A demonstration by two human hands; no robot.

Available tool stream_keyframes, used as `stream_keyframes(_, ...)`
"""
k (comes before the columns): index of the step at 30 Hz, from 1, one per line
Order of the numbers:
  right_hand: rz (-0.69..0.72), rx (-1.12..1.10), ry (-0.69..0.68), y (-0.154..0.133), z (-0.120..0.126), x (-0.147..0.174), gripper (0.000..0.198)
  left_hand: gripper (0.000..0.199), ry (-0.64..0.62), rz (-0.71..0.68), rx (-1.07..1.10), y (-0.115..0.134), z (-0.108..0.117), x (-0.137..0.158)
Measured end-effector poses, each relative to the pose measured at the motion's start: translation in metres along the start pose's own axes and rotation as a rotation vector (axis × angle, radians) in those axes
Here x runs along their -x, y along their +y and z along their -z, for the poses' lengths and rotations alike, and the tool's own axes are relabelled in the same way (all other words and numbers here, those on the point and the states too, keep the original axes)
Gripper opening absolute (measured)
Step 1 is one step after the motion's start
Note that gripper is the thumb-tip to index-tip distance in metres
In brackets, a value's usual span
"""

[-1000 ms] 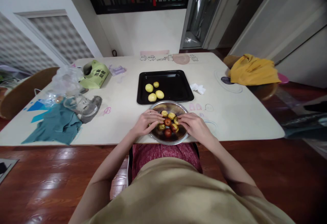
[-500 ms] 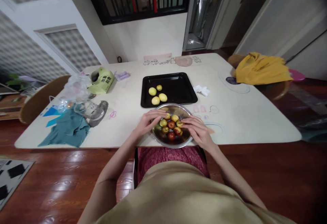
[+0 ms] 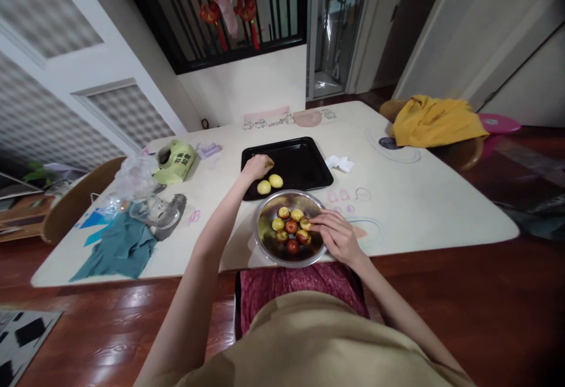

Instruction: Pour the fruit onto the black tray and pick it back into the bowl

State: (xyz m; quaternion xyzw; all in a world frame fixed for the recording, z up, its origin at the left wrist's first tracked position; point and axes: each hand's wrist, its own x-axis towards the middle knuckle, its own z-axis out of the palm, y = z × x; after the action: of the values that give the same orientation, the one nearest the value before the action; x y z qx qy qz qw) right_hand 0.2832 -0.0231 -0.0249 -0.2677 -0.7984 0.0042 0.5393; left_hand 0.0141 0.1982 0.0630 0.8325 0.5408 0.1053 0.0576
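Note:
A steel bowl [image 3: 261, 242] at the table's near edge holds several jujubes, some yellow-green and some reddish brown, such as a red one [image 3: 292, 246]. My right hand [image 3: 339, 237] reaches over the bowl's right rim. Its fingers are stretched out, and the tips touch a yellowish jujube [image 3: 305, 223]. Beyond the bowl lies a black baking tray [image 3: 304, 160]. At its left side my left hand [image 3: 257, 167] is closed, with a small brownish jujube [image 3: 269, 164] partly showing at the fingertips. Two pale yellow-green jujubes [image 3: 270, 184] lie in the tray just nearer to me.
On the left stand a green paper box [image 3: 176, 160], a clear plastic bag [image 3: 132, 175], a transparent container [image 3: 154, 210] and a teal cloth [image 3: 115, 245]. A crumpled white tissue [image 3: 339, 164] lies right of the tray. A yellow cloth [image 3: 435, 122] drapes a chair at right.
My left hand has left the bowl and moved forward to the tray, covering the far jujubes there. The right hand stays at the bowl. The view has shifted slightly.

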Motion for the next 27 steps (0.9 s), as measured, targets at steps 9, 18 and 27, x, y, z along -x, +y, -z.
stream_keyframes(9,-0.003,-0.009,0.011,-0.001,-0.001,0.001,0.029,0.037,-0.069,0.080,-0.118,0.010,-0.008,-0.021)
stream_keyframes(18,0.023,0.019,0.014,-0.003,-0.001,-0.002,0.028,0.030,0.146,-0.114,0.055,0.031,0.005,0.020)
stream_keyframes(27,0.028,0.027,0.025,-0.004,-0.001,-0.004,0.028,0.028,0.050,-0.433,0.558,0.076,0.028,0.160)
